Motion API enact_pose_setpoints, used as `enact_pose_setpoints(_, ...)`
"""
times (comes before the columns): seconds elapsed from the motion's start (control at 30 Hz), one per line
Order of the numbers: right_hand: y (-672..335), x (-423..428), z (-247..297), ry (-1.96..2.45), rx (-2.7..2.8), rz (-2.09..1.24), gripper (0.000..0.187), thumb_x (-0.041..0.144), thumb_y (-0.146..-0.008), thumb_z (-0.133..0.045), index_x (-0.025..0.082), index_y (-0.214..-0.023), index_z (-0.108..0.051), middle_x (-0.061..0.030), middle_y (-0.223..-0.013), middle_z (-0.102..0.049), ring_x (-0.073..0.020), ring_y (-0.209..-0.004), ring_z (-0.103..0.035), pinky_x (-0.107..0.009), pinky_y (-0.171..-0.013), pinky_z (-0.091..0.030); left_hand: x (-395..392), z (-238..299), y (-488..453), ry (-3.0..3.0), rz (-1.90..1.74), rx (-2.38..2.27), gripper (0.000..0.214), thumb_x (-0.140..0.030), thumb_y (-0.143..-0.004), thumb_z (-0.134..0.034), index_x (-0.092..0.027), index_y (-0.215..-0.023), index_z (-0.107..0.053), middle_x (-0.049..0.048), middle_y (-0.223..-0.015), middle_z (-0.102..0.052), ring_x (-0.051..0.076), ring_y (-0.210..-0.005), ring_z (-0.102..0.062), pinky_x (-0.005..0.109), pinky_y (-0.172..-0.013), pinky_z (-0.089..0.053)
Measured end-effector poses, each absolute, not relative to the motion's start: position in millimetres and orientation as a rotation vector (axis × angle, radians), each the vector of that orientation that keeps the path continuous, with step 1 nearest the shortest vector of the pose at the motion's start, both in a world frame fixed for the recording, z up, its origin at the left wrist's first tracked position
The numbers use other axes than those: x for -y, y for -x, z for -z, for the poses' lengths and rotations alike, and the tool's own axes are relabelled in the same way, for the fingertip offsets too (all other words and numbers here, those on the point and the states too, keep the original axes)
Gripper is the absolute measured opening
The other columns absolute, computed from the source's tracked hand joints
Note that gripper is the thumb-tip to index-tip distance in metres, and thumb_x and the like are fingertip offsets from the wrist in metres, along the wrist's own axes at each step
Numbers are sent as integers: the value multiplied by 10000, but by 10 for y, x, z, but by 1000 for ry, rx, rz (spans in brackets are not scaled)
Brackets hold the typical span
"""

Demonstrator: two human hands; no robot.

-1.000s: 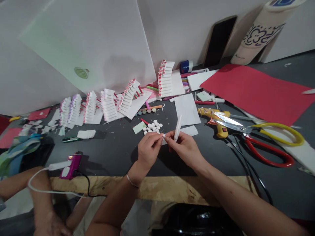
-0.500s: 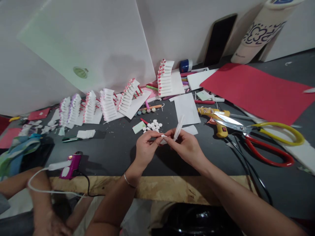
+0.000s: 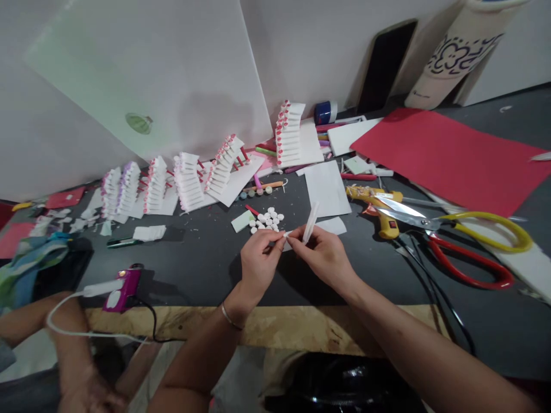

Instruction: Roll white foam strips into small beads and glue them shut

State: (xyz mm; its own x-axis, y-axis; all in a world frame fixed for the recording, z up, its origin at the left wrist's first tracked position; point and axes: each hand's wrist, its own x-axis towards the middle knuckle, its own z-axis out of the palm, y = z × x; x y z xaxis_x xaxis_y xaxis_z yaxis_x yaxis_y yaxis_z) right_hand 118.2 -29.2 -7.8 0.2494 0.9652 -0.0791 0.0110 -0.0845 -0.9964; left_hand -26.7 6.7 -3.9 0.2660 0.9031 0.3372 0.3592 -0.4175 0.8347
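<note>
1. Where the dark table (image 3: 193,269) begins at our left, another person's forearm (image 3: 73,361) and a purple device (image 3: 123,289) with its white cable crowd the wooden front edge (image 3: 279,327). We judge that side tight for elbows.
2. Left hand (image 3: 258,261): thumb and forefinger pressed together on a small white piece (image 3: 286,234), held just above the table near centre.
3. Right hand (image 3: 322,258): fingertips closed on the piece's other side, a white strip (image 3: 310,221) standing up from the grip. We cannot tell whether the two are joined.
4. Handling, in our judgement: a light pinch, hands close and wrists low, so the thin paper does not crease.
5. White discs (image 3: 267,221): just beyond the fingers, where a forward sweep would scatter them.
6. Glue gun (image 3: 379,215) and scissors (image 3: 451,241): at right, cord trailing. The bare table beneath the hands is our freest room.
</note>
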Motion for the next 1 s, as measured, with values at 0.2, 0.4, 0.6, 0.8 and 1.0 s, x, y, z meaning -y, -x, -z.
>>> enact_pose_setpoints(0.2,-1175,292,49,1413,940,-1087,176,365,-735,-646,195,-693,-660,5,-618,-659,-119,-533,-537,-244,-539,-429,-56,43,245,-1923,-1103,-1096,130,-266,-875,-652,-191,-919,-748,63,-911,-721,138,-802,-686,196,-618,-571)
enact_pose_setpoints(0.4,-1186,288,51,1370,936,-1128,185,378,-743,-667,193,-733,-678,0,-642,-672,-119,-539,-549,-243,-539,-430,-93,31,230,-1651,-1101,-1101,148,-307,-820,-711,-160,-827,-702,24,-821,-678,108,-657,-665,213,-590,-596)
enact_pose_setpoints(0.6,-1190,287,80,1362,979,-1125,193,382,-756,-660,192,-726,-678,8,-639,-652,-116,-552,-529,-242,-544,-411,-92,15,247,-1853,-1119,-1153,113,-266,-856,-672,-162,-818,-692,38,-827,-696,120,-715,-672,196,-585,-569)
enact_pose_setpoints(0.8,-1170,294,101,1394,969,-1076,186,376,-758,-657,195,-729,-689,11,-641,-648,-118,-557,-520,-250,-564,-412,-75,46,279,-2394,-1156,-1127,86,-157,-889,-623,-163,-913,-706,60,-872,-719,145,-828,-686,268,-778,-576)
enact_pose_setpoints(1.0,-1170,283,96,1424,932,-1064,207,392,-746,-663,188,-722,-682,18,-575,-607,-121,-521,-505,-253,-542,-406,-64,68,255,-2486,-1150,-1069,158,-140,-913,-569,-162,-987,-707,78,-920,-728,152,-855,-694,274,-807,-576)
